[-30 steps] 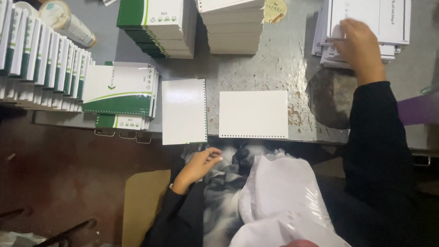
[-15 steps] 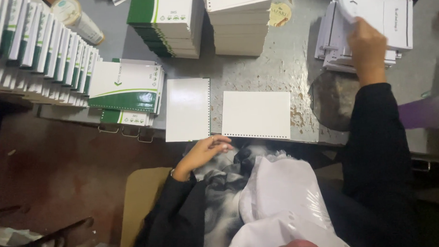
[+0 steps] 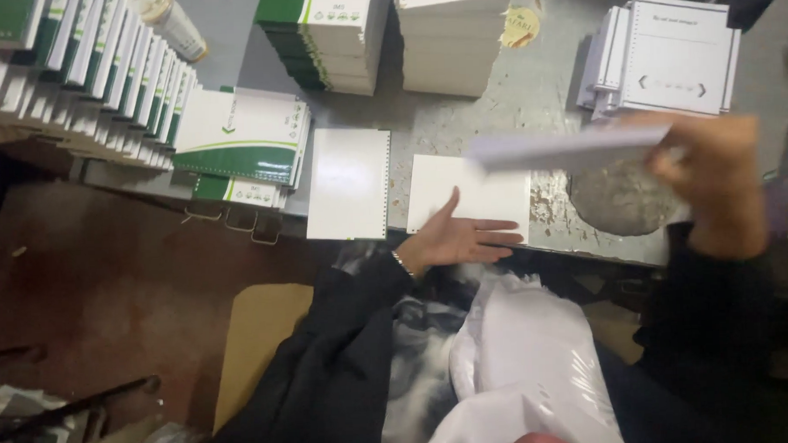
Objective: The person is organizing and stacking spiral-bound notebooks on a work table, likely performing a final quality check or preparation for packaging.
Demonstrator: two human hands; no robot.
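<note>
Two hands working: I'm carrying a blurred white paper sheet (image 3: 570,145), pinched in my right hand (image 3: 716,180), toward the white rectangular pad (image 3: 472,197) where my left hand (image 3: 456,237) is lying open and flat, and next I judge it needs squaring on top.

white sheet (image 3: 575,145) | green-and-white notebooks (image 3: 247,135) | grey table (image 3: 495,113)

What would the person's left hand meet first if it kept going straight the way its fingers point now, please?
The left hand lies palm-up on the white sheet, fingers pointing right along the table edge. Straight on, it would probably first cross the worn, scuffed patch of table; depth is unclear.
</note>
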